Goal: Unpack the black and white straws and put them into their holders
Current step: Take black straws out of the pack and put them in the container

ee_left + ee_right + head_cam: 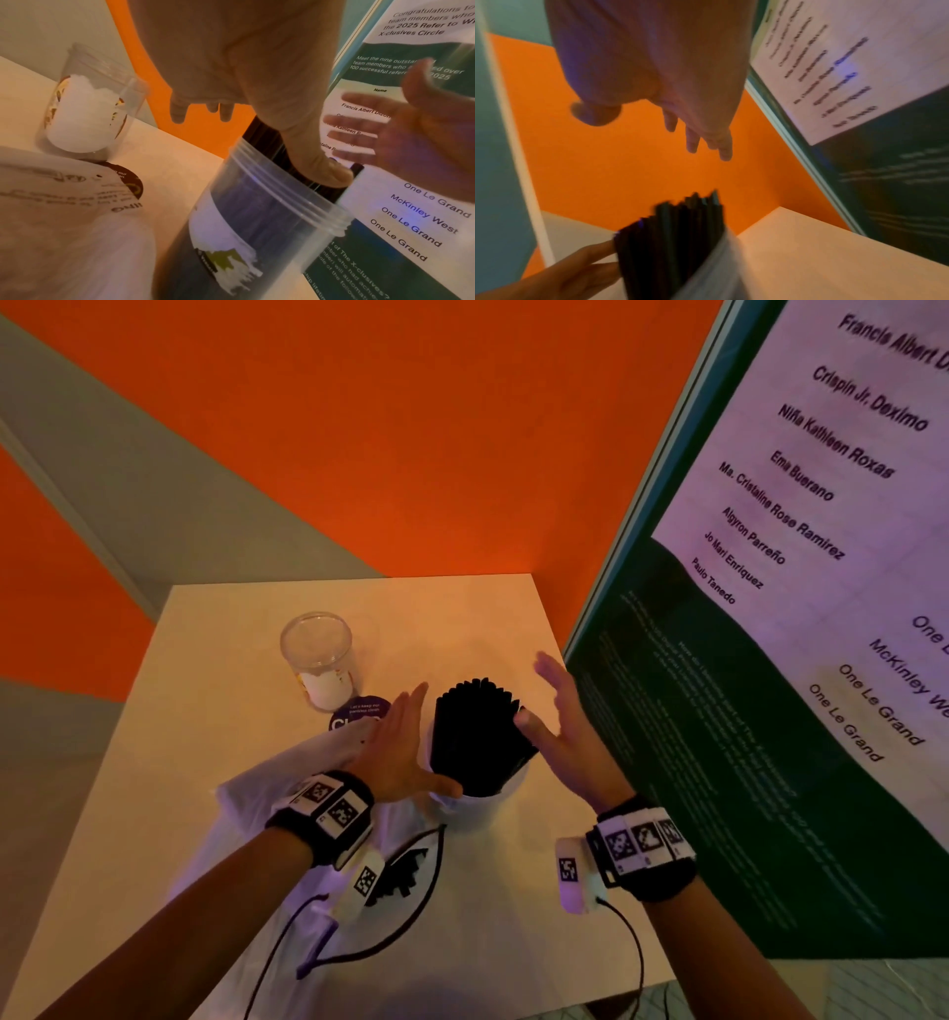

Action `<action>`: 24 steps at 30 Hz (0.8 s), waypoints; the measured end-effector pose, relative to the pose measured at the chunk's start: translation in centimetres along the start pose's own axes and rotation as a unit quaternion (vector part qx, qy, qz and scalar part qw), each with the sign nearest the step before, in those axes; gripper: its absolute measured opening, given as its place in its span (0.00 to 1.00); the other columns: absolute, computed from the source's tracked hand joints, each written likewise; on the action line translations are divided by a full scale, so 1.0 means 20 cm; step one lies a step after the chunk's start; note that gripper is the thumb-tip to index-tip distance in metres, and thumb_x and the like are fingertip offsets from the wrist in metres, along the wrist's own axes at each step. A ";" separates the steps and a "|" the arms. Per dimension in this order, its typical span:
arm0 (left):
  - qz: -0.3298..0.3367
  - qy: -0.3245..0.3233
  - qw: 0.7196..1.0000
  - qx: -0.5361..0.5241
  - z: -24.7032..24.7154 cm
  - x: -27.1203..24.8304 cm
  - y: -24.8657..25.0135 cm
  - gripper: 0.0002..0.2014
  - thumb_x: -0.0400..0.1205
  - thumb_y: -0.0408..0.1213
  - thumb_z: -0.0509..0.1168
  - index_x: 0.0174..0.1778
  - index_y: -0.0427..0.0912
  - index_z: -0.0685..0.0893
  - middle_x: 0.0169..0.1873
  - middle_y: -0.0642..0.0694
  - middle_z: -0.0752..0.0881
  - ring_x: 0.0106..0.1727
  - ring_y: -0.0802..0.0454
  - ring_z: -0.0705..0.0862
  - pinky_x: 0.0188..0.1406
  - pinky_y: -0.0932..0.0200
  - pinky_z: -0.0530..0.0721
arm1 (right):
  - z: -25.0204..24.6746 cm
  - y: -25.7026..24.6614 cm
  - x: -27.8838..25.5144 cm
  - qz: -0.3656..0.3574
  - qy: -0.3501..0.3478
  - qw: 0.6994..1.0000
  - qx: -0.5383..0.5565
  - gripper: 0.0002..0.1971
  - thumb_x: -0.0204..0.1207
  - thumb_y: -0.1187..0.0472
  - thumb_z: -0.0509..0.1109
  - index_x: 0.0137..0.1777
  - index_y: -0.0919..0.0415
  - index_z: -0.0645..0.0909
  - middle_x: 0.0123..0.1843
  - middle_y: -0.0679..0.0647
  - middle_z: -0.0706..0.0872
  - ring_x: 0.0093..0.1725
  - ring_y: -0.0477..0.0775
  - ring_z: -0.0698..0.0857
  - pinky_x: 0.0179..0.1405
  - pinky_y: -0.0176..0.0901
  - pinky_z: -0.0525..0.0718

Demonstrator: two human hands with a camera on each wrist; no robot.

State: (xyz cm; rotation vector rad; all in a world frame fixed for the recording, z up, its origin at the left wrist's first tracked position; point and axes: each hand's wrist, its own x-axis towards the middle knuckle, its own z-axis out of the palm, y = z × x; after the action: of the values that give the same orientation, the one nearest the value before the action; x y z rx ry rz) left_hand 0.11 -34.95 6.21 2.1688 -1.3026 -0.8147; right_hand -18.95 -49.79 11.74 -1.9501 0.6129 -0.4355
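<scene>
A bundle of black straws [475, 731] stands upright in a clear plastic holder [259, 219] with a torn white label, at the middle of the table. My left hand [398, 747] is flat and open on its left side, with the thumb [323, 170] pressing against the straws at the rim. My right hand [560, 711] is open on the right side, its thumb touching the straw tops. A second clear holder [316, 654] stands behind to the left with no straws in it. More black straws [405, 870] lie in a wrapper near my left wrist. The right wrist view is blurred and shows the straws [675, 239].
A crumpled white plastic bag [246, 793] covers the table's front left. A round dark sticker [359, 713] lies beside the far holder. A tall printed poster board [770, 690] stands close along the right edge of the table [488, 613]. An orange wall is behind.
</scene>
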 end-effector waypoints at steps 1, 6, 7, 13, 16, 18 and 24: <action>-0.004 -0.009 1.000 0.013 0.00 0.01 0.00 0.73 0.55 0.67 0.78 0.83 0.44 0.37 0.84 0.41 0.45 0.84 0.43 0.47 0.80 0.36 0.56 | -0.02 0.05 -0.02 0.038 -0.001 0.999 0.024 0.52 0.63 0.26 0.67 0.83 0.45 0.48 0.83 0.39 0.57 0.80 0.35 0.57 0.75 0.25 0.58; -0.010 -0.057 0.997 0.050 0.00 0.12 0.04 0.73 0.55 0.64 0.80 0.82 0.46 0.34 0.84 0.45 0.40 0.84 0.44 0.42 0.80 0.33 0.53 | -0.01 0.27 -0.07 0.185 -0.128 0.974 -0.017 0.70 0.52 0.35 0.81 0.83 0.48 0.33 0.86 0.47 0.38 0.85 0.50 0.39 0.84 0.58 0.46; -0.008 -0.061 0.997 0.045 0.00 0.14 0.05 0.72 0.55 0.63 0.81 0.82 0.48 0.35 0.84 0.47 0.41 0.84 0.44 0.43 0.80 0.32 0.53 | 0.01 0.29 -0.05 0.192 -0.149 0.969 -0.044 0.68 0.56 0.39 0.82 0.83 0.47 0.32 0.86 0.47 0.35 0.84 0.52 0.36 0.84 0.61 0.44; 0.084 -0.079 0.993 0.006 0.06 0.29 0.09 0.64 0.57 0.58 0.81 0.81 0.56 0.46 0.82 0.47 0.57 0.83 0.49 0.52 0.80 0.36 0.54 | 0.13 0.24 0.17 0.146 -0.167 0.969 -0.111 0.65 0.58 0.50 0.85 0.83 0.46 0.38 0.86 0.48 0.40 0.84 0.54 0.36 0.83 0.61 0.36; 0.065 -0.074 0.982 -0.158 0.04 0.30 0.03 0.50 0.55 0.54 0.82 0.69 0.75 0.60 0.61 0.55 0.82 0.65 0.50 0.81 0.62 0.50 0.83 | 0.12 0.24 0.20 0.143 -0.145 0.978 -0.038 0.56 0.59 0.51 0.85 0.82 0.44 0.53 0.86 0.52 0.53 0.84 0.55 0.53 0.84 0.60 0.52; 0.045 -0.048 0.973 -0.221 0.03 0.29 -0.01 0.42 0.56 0.54 0.83 0.64 0.72 0.69 0.54 0.53 0.85 0.60 0.50 0.84 0.58 0.45 0.86 | 0.11 0.26 0.19 0.129 -0.115 0.985 0.023 0.44 0.62 0.49 0.83 0.77 0.45 0.65 0.76 0.49 0.72 0.75 0.49 0.73 0.77 0.55 0.72; 0.035 -0.105 0.971 -0.211 0.03 0.29 -0.03 0.56 0.51 0.59 0.84 0.70 0.81 0.56 0.69 0.60 0.74 0.71 0.55 0.75 0.68 0.50 0.79 | 0.13 0.33 0.17 0.112 -0.133 0.983 0.064 0.43 0.62 0.56 0.84 0.73 0.38 0.63 0.68 0.33 0.73 0.64 0.22 0.74 0.55 0.18 0.76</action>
State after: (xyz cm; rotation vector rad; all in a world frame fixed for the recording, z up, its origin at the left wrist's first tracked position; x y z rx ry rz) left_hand 2.20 -39.98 4.05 1.7298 -1.1644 -1.1965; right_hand -16.26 -52.41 4.77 -1.7537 0.6071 -0.0695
